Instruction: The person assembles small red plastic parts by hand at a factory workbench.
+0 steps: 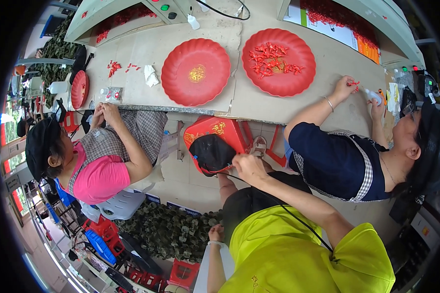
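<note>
My right hand (251,169) reaches in from the right, with its fingers closed at the near right edge of a black cap (213,152). The cap covers part of a red box-shaped stool (228,128) with gold markings, below the table edge. A thin black cable (294,215) runs from beside the cap, past my right forearm, to my yellow-green shirt. My left hand (215,233) is low at my left side, by the edge of a pale seat (209,261). Its fingers are too small and partly hidden to read.
On the table (132,105) lie a bare red scalloped plate (200,51) and another red plate (298,83) with small red pieces. A person in pink (102,178) sits left; another in dark blue (335,161) sits right, holding a red piece. Leafy camouflage netting (173,229) lies behind.
</note>
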A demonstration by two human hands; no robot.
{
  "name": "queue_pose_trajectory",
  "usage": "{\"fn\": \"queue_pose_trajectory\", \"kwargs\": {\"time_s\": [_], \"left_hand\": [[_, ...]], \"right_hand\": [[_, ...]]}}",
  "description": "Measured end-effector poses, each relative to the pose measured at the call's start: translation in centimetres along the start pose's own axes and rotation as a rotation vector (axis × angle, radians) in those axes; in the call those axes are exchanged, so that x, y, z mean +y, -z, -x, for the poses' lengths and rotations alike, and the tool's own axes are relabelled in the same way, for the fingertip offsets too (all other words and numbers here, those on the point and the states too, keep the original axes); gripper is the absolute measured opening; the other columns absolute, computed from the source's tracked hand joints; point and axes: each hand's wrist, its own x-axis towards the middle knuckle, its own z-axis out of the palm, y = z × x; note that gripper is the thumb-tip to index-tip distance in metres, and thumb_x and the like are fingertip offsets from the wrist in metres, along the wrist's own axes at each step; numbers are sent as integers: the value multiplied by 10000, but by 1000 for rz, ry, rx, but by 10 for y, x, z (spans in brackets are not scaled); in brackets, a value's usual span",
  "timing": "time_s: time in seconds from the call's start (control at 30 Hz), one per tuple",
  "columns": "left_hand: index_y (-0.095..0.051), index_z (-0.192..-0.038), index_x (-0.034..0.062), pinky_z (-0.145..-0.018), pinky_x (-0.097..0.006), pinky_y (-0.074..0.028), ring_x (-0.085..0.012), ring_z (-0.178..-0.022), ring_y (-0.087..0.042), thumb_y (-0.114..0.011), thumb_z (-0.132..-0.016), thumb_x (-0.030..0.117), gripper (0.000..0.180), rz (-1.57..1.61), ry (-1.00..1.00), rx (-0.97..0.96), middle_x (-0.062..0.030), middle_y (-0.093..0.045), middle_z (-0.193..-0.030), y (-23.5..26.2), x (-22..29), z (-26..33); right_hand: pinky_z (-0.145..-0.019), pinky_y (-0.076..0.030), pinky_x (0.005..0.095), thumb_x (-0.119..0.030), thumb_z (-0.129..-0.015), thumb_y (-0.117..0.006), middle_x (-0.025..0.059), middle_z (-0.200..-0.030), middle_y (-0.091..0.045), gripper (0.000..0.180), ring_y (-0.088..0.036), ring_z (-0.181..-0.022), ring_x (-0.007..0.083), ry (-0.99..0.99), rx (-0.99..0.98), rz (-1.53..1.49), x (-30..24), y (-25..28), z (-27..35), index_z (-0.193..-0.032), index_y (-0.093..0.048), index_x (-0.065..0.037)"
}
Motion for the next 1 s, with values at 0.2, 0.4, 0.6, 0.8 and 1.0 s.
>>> {"fn": "queue_pose_trajectory", "kwargs": {"time_s": [0.2,0.4,0.6,0.8,1.0], "left_hand": [[-631,-939,6,-729,-254,-445,-127,-755,-562,-553,-898,135,157,-385,-53,39,-37,-629,-811,-13,-12,0],[-601,-1030,43,-658,-231,-462,-86,-750,-584,-526,-918,193,202,-381,-170,-37,-31,-632,-818,-34,60,-2],[-526,-1122,41,-626,-237,-492,-132,-730,-626,-478,-943,194,240,-319,-371,-83,-57,-626,-917,-81,163,49],[-508,-1159,15,-711,-258,-480,-141,-795,-608,-457,-946,157,261,-379,-672,-213,-71,-613,-967,-141,241,104],[-417,-1291,20,-721,-236,-477,-122,-850,-578,-504,-892,50,409,-143,-1016,-380,-96,-543,-1122,-234,335,149]], "right_hand": [[-696,-449,467,-84,-854,-497,224,-879,-590,140,-576,-822,399,-108,933,-116,15,112,-89,-919,-573,13],[-726,-499,466,-69,-770,-608,211,-913,-615,192,-613,-864,378,-417,803,191,60,139,-166,-951,-595,-5],[-734,-527,451,-137,-821,-534,212,-867,-649,169,-644,-841,358,-449,619,357,96,133,-185,-853,-657,-26],[-723,-510,472,-158,-763,-610,211,-869,-651,183,-633,-821,383,-404,533,194,93,135,-174,-847,-666,-5],[-469,-336,232,-198,-787,-666,-2,-602,-551,201,-470,-510,82,-220,501,-699,17,131,-101,-723,-632,-10]]}}
